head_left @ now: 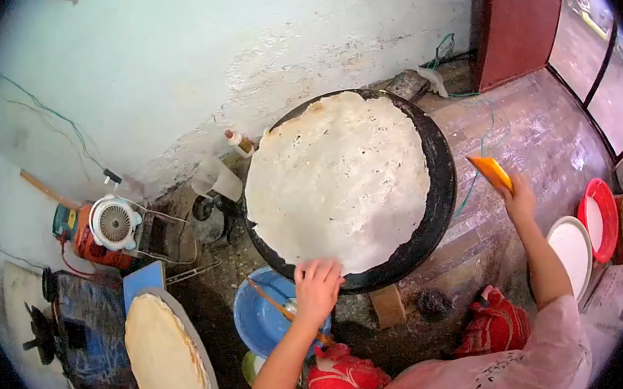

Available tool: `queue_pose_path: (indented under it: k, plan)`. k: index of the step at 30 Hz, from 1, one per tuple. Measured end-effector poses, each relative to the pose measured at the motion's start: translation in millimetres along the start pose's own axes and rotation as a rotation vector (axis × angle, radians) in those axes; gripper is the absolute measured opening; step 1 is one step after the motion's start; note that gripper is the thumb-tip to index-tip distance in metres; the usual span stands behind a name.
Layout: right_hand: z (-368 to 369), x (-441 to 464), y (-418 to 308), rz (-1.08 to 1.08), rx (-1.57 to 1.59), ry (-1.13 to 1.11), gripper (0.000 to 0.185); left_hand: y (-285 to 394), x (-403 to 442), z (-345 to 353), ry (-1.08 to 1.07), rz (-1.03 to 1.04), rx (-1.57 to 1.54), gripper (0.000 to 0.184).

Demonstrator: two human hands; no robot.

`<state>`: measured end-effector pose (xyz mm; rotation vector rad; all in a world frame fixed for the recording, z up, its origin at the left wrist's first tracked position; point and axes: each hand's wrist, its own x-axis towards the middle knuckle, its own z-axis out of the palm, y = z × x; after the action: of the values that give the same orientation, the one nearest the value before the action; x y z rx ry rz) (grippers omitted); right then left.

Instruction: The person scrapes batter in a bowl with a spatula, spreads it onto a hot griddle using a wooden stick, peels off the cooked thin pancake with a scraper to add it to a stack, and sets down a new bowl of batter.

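Observation:
A large, thin, pale flatbread (340, 181) covers most of a round black griddle (440, 183), its ragged rim showing small holes. At the near edge of the flatbread, my left hand (318, 289) rests with its fingers stretched out over the dough's border; whether the thumb is under it is hidden. Out to the right of the griddle, my right hand (521, 198) is closed around a yellow-orange scraper (492, 171), held up away from the flatbread.
Below the griddle stands a blue basin (252, 322) with a wooden stick (272, 299) across it. A stack of flatbreads (165, 363) lies at lower left, near a small white fan (115, 221). A white bowl (572, 254) and red basin (608, 217) are at right.

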<state>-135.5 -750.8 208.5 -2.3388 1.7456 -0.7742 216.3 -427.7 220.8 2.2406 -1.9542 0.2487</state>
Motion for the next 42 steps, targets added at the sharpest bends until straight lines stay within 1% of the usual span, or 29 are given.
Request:
queue_pose_path:
  k: [2, 3, 5, 8, 9, 10, 12, 13, 14, 15, 16, 17, 18, 20, 21, 22, 24, 25, 26, 28, 29, 31, 33, 35, 38, 39, 40, 41, 42]
  plan:
    - [-3, -24, 20, 0.063, 0.107, -0.035, 0.023, 8, 9, -20, 0.16, -0.135, -0.358, 0.04]
    - [-10, -37, 21, 0.082, 0.182, -0.037, 0.023, -9, 1, 3, 0.164, -0.206, -0.357, 0.057]
    - [-12, -64, 29, 0.063, 0.27, -0.044, 0.025, -58, -1, 59, 0.234, -0.46, -0.337, 0.058]
    - [-16, -90, 38, 0.089, 0.416, -0.062, 0.026, -112, 24, 58, 0.117, -0.944, -0.284, 0.074]
    - [-18, -95, 41, 0.126, 0.475, -0.083, 0.025, -105, 46, 24, 0.055, -1.264, -0.55, 0.076]
    - [-17, -101, 45, 0.128, 0.478, -0.075, 0.025, -108, 54, 21, 0.06, -1.256, -0.551, 0.076]
    - [-16, -106, 52, 0.148, 0.505, -0.105, 0.023, -120, 67, 19, 0.045, -1.551, -0.678, 0.071]
    - [-24, -106, 42, 0.201, 0.609, -0.104, 0.024, -146, 54, 58, 0.172, -1.363, -0.673, 0.058]
    - [-28, -106, 38, 0.206, 0.611, -0.095, 0.024, -161, 50, 81, 0.173, -1.353, -0.673, 0.058]
    - [-31, -105, 36, 0.2, 0.589, -0.095, 0.024, -172, 48, 97, 0.159, -1.39, -0.761, 0.051]
    - [-33, -105, 35, 0.194, 0.567, -0.097, 0.024, -157, 59, 72, 0.144, -1.428, -0.849, 0.044]
    - [-32, -104, 35, 0.197, 0.57, -0.091, 0.024, -145, 65, 42, -0.092, -1.49, -0.759, 0.035]
    - [-31, -104, 35, 0.218, 0.657, -0.099, 0.024, -144, 67, 42, -0.088, -1.484, -0.756, 0.035]
    - [-26, -104, 38, 0.244, 0.744, -0.104, 0.024, -142, 69, 44, 0.011, -1.35, -0.897, 0.024]
    - [-23, -105, 42, 0.219, 0.76, -0.111, 0.025, -119, 72, 18, 0.226, -1.126, -1.1, 0.015]
    - [-21, -106, 45, 0.194, 0.775, -0.119, 0.025, -101, 76, -10, 0.222, -1.121, -1.097, 0.015]
    - [-25, -105, 43, 0.184, 0.768, -0.156, 0.026, -78, 84, -48, 0.382, -1.098, -1.456, 0.014]
    - [-27, -104, 42, 0.167, 0.761, -0.193, 0.026, -93, 73, -37, 0.351, -0.982, -1.566, 0.032]
    - [-25, -105, 40, 0.168, 0.762, -0.192, 0.026, -91, 66, -36, 0.35, -0.981, -1.564, 0.032]
    - [-20, -107, 36, 0.279, 0.953, -0.196, 0.023, -79, 57, -50, 0.386, -1.016, -1.775, 0.032]
    - [-23, -106, 35, 0.281, 0.956, -0.193, 0.023, -72, 52, -53, 0.39, -1.137, -1.774, 0.034]
    - [-29, -104, 32, 0.266, 0.932, -0.299, 0.021, -74, 26, -32, 0.36, -1.086, -1.707, 0.034]
    - [-28, -106, 33, 0.294, 0.974, -0.319, 0.023, -81, 0, -5, 0.329, -1.039, -1.642, 0.035]
    - [-30, -107, 30, 0.32, 1.019, -0.341, 0.024, -93, -21, 17, 0.312, -1.465, -1.805, 0.036]
    - [-37, -105, 19, 0.348, 1.174, -0.341, 0.025, -121, -54, 43, 0.352, -1.467, -1.915, 0.035]
    - [-39, -105, 17, 0.377, 1.204, -0.326, 0.025, -145, -66, 63, 0.356, -1.375, -1.932, 0.034]
    - [-39, -105, 17, 0.407, 1.234, -0.31, 0.025, -127, -45, 17, 0.426, -1.434, -1.781, 0.033]
    - [-40, -105, 18, 0.409, 1.237, -0.308, 0.025, -145, -43, 11, 0.468, -1.478, -1.658, 0.029]
    - [-40, -106, 19, 0.42, 1.234, -0.305, 0.025, -172, -43, 7, 0.483, -1.428, -1.586, 0.025]
